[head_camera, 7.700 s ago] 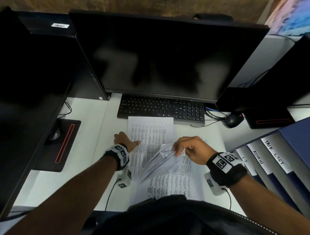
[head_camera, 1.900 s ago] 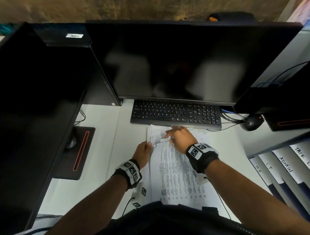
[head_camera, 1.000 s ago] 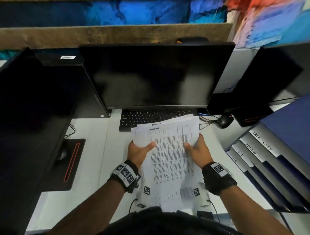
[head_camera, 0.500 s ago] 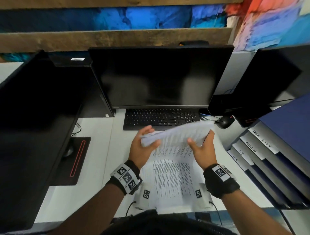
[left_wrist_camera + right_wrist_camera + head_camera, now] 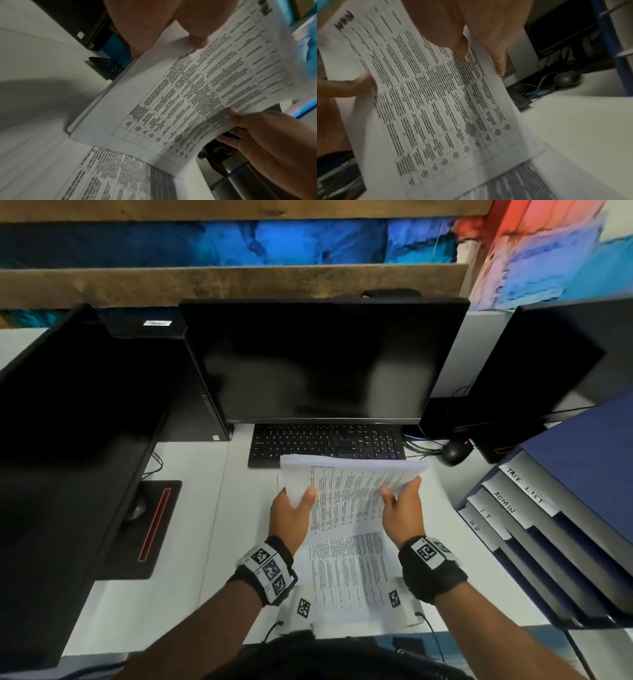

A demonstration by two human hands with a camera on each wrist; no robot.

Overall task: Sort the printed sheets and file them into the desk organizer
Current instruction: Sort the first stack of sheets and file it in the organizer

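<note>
Fingers of the left hand (image 5: 289, 517) and right hand (image 5: 404, 517) curl round the side edges of a stack of printed sheets (image 5: 346, 494), thumbs on top, holding it tilted at frame centre. Another printed sheet (image 5: 346, 577) lies flat on the white desk (image 5: 191, 525) below it. The desk organizer (image 5: 534, 542), tabbed HR, IT, ADMIN, TASK LIST, stands at the right edge; a keyboard (image 5: 325, 440) lies above the stack.

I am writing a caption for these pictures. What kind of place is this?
Most likely an office workstation: a dark monitor with a keyboard on a white desk, and a desk organizer whose slots are labelled HR, IT, ADMIN and TASK LIST.
</note>
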